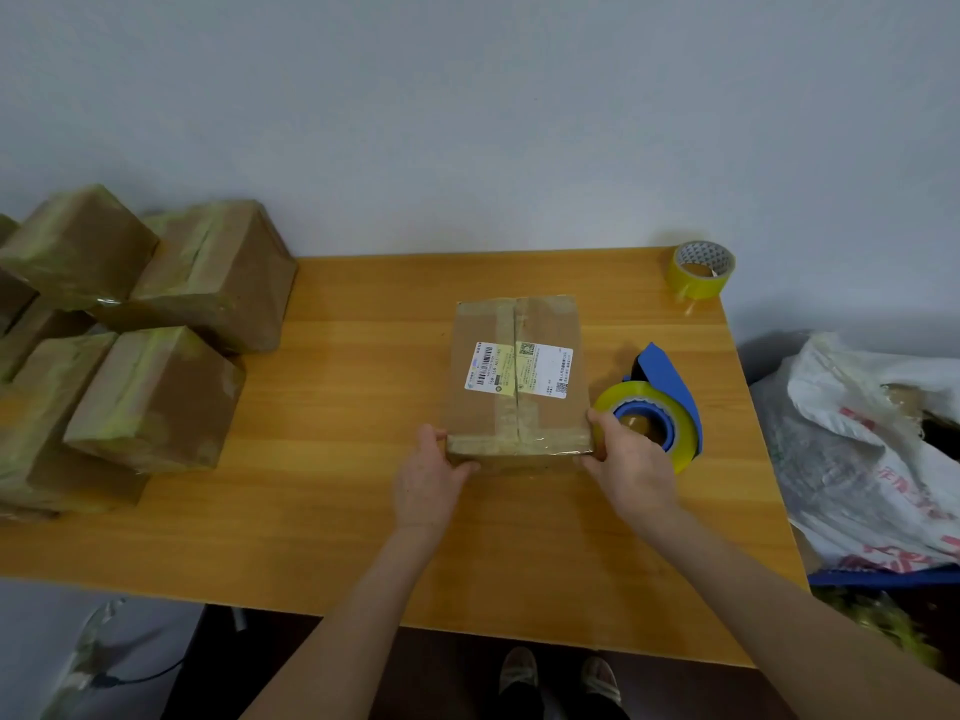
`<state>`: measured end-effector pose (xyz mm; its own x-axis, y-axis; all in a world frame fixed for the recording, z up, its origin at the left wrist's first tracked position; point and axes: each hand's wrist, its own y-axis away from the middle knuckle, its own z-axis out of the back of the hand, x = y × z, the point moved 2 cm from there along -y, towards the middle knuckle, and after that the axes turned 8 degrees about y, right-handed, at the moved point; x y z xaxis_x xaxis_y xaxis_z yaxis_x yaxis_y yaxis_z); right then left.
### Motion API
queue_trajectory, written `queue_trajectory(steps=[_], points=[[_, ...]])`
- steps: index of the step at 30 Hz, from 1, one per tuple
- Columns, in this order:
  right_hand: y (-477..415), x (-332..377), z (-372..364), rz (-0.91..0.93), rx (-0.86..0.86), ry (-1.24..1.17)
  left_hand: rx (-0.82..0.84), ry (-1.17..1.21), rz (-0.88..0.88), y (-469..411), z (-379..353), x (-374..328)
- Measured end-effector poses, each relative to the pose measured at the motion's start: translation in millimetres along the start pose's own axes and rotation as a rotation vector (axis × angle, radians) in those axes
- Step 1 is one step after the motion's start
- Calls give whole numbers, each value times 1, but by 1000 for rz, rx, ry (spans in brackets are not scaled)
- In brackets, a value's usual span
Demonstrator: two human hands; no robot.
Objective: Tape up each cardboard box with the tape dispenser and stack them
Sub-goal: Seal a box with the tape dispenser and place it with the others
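A brown cardboard box point(517, 379) with a white shipping label lies flat in the middle of the wooden table point(337, 511), a taped seam running along its top. My left hand point(428, 478) grips its near left corner, thumb on top. My right hand point(631, 462) grips the near right corner. The blue tape dispenser point(662, 407) with a yellow tape roll lies on the table just right of the box, behind my right hand. A stack of taped boxes point(130, 335) fills the table's left end.
A spare yellow tape roll point(701, 270) stands at the table's far right corner. A white plastic bag point(862, 454) of scraps sits off the right edge. A wall runs behind the table. My feet show below the near edge.
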<state>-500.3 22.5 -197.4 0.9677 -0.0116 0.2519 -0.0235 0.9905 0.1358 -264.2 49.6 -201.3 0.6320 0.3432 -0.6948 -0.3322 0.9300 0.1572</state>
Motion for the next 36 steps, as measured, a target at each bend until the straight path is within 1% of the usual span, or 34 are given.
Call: queue_trajectory(steps=[3,5,8,10,12,15,17,20,23,27,28,29,31,32,33,34,36], points=[[-4,7,7,5,48,113,-43,-92,-50,-1,-3,-6],[-5,20,6,-14,85,172,2,-130,-54,-2,-10,-13],[-6,37,-2,-44,36,216,76,-154,20,-4,-20,-22],[-10,36,-4,-28,-12,209,62,-158,-4,-8,-21,-19],[-12,27,-5,38,-15,176,56,-97,-54,-11,-15,-8],[-13,7,-3,160,32,75,108,54,-75,-16,-3,7],[-15,-1,2,206,93,22,139,107,-99,-18,3,14],[-18,-4,6,215,136,-16,153,128,-122,-18,6,19],[-19,-1,6,186,144,-19,185,85,-131,-20,7,20],[-13,19,4,154,161,-18,296,133,-93,-32,21,16],[-9,27,2,165,175,-45,275,109,-84,-35,27,13],[-5,37,-1,188,191,-70,209,60,-83,-36,32,9],[3,59,-7,268,231,-114,29,-43,-98,-36,39,-3],[7,67,-8,309,249,-128,-13,-119,-147,-34,38,-13],[8,71,-8,335,245,-127,7,-212,-210,-32,33,-23],[7,73,-6,335,215,-113,68,-302,-255,-29,25,-31],[1,67,3,272,125,-103,193,-463,-257,-24,6,-38]])
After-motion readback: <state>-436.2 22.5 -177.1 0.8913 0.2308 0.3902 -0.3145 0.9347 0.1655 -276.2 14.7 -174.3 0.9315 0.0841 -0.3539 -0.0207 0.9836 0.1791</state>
